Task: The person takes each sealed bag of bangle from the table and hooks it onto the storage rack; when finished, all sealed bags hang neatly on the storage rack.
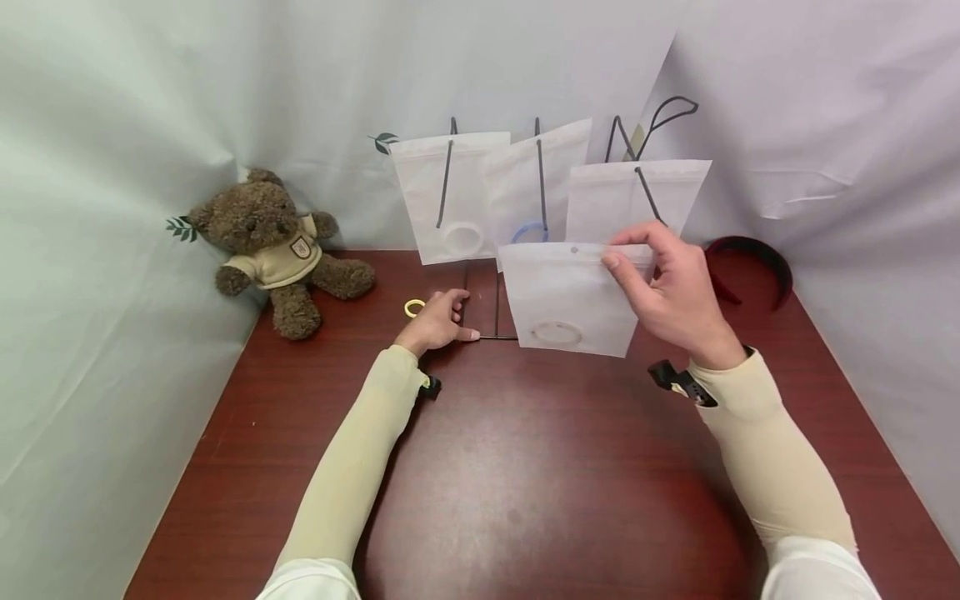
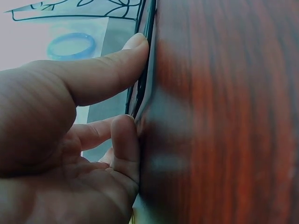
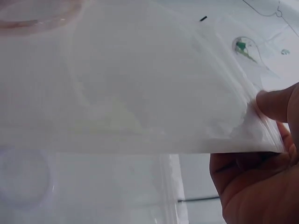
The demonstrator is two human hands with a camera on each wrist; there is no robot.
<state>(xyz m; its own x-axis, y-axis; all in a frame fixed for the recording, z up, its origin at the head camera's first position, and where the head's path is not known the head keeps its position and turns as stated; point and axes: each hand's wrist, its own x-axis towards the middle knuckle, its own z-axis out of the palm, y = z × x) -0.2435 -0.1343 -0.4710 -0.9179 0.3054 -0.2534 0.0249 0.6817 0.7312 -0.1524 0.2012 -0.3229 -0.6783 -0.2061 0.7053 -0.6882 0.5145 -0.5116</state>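
Note:
My right hand [image 1: 675,287] pinches the top edge of a white zip bag [image 1: 573,287] between thumb and fingers. A pale bangle [image 1: 557,342] shows through the bag's lower part, and a small hole sits near its top edge. My left hand [image 1: 437,321] grips the base of a black wire display rack [image 1: 497,337] low at the table, thumb along the wire [image 2: 148,60] and fingers curled beside it. From the rack's hooks hang three similar bags: the left bag [image 1: 427,192] with a white ring, the middle bag [image 1: 517,179] with a blue bangle [image 1: 528,227], and the right bag [image 1: 600,200], partly hidden.
A yellow ring [image 1: 408,310] lies on the table [image 1: 570,467] beside my left hand. Back left, a brown teddy bear [image 1: 285,260] leans against the white cloth wall [image 1: 112,208]. At the back right is a dark red headband [image 1: 776,258]. A black wire loop [image 1: 675,102] sticks up behind the rack.

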